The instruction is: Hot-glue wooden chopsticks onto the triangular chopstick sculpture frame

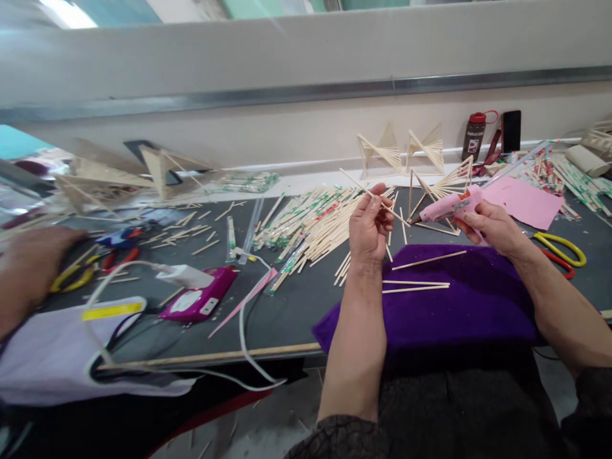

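Between the fingers of my left hand [370, 223] is a thin wooden stick [356, 182], slanting down to the right. My right hand [495, 226] grips a pink hot glue gun [447, 205], whose nozzle points left, close to the stick's lower end. Just behind the nozzle stands a fan-shaped stick frame [449, 182]. Under my forearms lies a purple cloth [478, 319] with several loose sticks [415, 287] on it. Left of my left hand is a large pile of sticks [329, 229], some in paper and plastic sleeves.
Two finished-looking stick frames [381, 155] stand by the wall, near a dark bottle [473, 137] and a phone [511, 131]. Yellow-and-red scissors [561, 250] lie at right beside pink paper [526, 201]. A magenta power strip [198, 296] with a white cable and a co-worker's hand [43, 261] are at left.
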The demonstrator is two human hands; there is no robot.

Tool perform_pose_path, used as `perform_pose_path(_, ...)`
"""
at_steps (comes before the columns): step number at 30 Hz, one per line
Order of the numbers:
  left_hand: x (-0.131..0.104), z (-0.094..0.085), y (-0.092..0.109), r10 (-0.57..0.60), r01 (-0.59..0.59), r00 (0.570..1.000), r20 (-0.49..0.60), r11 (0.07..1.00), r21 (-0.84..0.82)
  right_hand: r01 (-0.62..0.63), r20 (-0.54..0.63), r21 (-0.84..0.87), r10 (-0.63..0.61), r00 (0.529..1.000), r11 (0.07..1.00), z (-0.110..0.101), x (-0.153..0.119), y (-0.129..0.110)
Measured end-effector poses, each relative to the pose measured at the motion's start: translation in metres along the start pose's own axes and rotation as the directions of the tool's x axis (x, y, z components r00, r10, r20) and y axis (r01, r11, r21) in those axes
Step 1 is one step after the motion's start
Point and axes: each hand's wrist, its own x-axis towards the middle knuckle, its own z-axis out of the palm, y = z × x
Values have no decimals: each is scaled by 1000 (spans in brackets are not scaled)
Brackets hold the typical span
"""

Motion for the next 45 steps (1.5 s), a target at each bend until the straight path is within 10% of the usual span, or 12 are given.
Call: perform_pose_path(45, 8, -2, -9, 2, -1, 1000, -16, 999, 38, -59, 87, 117, 49, 995, 991, -10, 4, 4)
